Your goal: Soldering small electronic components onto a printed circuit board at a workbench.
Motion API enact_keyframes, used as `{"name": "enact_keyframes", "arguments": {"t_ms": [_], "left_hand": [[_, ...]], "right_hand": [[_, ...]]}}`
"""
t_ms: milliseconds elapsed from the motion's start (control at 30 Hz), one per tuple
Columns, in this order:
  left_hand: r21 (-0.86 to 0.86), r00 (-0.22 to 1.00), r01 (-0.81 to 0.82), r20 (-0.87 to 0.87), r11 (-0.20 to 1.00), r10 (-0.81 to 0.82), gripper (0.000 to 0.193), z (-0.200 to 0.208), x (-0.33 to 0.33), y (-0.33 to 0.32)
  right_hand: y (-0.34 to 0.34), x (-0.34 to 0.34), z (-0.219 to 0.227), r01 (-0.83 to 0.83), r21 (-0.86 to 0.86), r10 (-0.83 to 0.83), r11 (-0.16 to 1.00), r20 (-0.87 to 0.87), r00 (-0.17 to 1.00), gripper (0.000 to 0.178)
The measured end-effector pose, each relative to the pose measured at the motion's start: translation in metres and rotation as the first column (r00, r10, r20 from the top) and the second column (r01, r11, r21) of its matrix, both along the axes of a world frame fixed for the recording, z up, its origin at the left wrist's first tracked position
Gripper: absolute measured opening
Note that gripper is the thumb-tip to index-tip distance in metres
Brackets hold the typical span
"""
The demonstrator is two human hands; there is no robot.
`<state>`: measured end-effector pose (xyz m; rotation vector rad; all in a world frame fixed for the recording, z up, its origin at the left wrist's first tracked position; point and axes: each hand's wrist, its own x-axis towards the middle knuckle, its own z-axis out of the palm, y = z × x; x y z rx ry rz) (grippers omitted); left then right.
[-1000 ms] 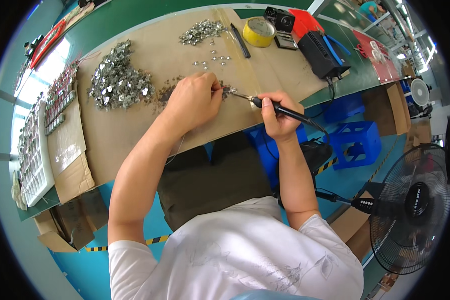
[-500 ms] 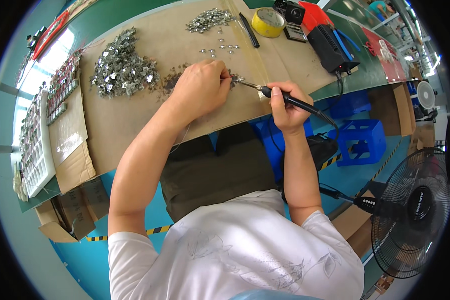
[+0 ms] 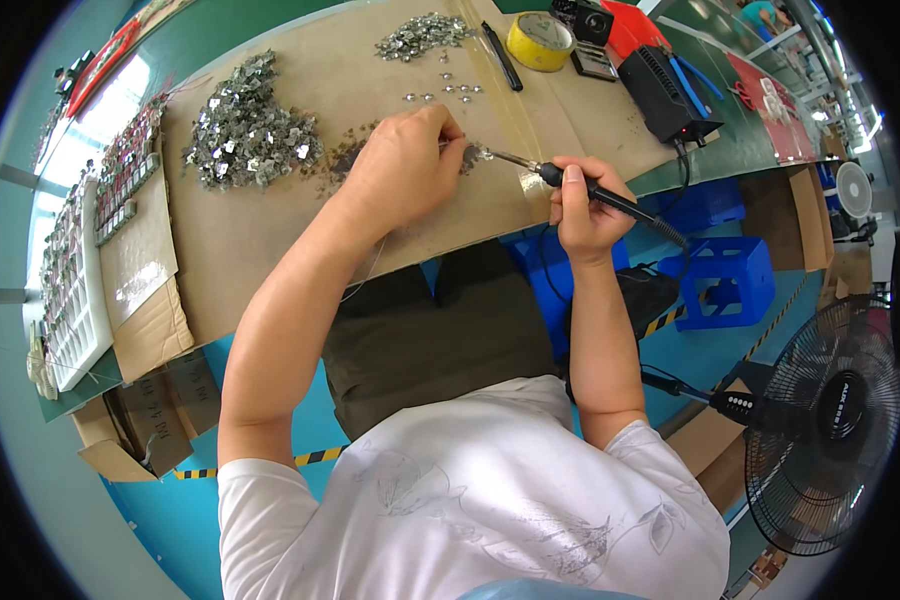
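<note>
My right hand (image 3: 592, 220) grips a black-handled soldering iron (image 3: 553, 174), thumb along the handle, its metal tip pointing left toward my left hand. My left hand (image 3: 405, 165) is closed in a pinch over the brown work sheet. A thin solder wire (image 3: 378, 260) trails from beneath it toward my lap; its fingertips and the wire's end are mostly hidden. Just beyond the iron's tip lies a small shiny metal piece (image 3: 482, 153) among dark residue. Several small metal parts (image 3: 448, 88) sit in loose rows beyond my left hand.
A large heap of metal pieces (image 3: 250, 130) lies left, a smaller heap (image 3: 422, 38) at the back. A black pen (image 3: 501, 56), yellow tape roll (image 3: 540, 42) and black soldering station (image 3: 665, 95) stand right. Wired boards (image 3: 130, 180) line the left. A fan (image 3: 830, 420) stands at right.
My right hand and the iron have shifted slightly right, and the tip has drawn back a little. My left hand has risen slightly on the sheet, its index finger lifting a little from the thumb.
</note>
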<state>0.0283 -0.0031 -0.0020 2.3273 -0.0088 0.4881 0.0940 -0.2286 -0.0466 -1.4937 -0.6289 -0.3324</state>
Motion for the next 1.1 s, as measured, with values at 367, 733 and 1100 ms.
{"name": "enact_keyframes", "arguments": {"t_ms": [367, 733, 1100], "left_hand": [[0.297, 0.978, -0.076, 0.208, 0.952, 0.013, 0.018, -0.012, 0.0, 0.002], [0.076, 0.997, -0.014, -0.074, 0.997, 0.02, 0.012, 0.004, -0.001, -0.004], [0.162, 0.997, 0.048, -0.061, 0.986, -0.038, 0.014, 0.001, -0.001, -0.006]], "right_hand": [[0.004, -0.001, 0.006, -0.014, -0.055, 0.019, 0.998, 0.078, 0.997, 0.008], [0.003, 0.0, 0.011, -0.011, -0.13, 0.032, 0.991, 0.164, 0.986, 0.006], [0.004, 0.0, 0.014, -0.007, -0.136, 0.031, 0.991, 0.174, 0.984, 0.006]]}}
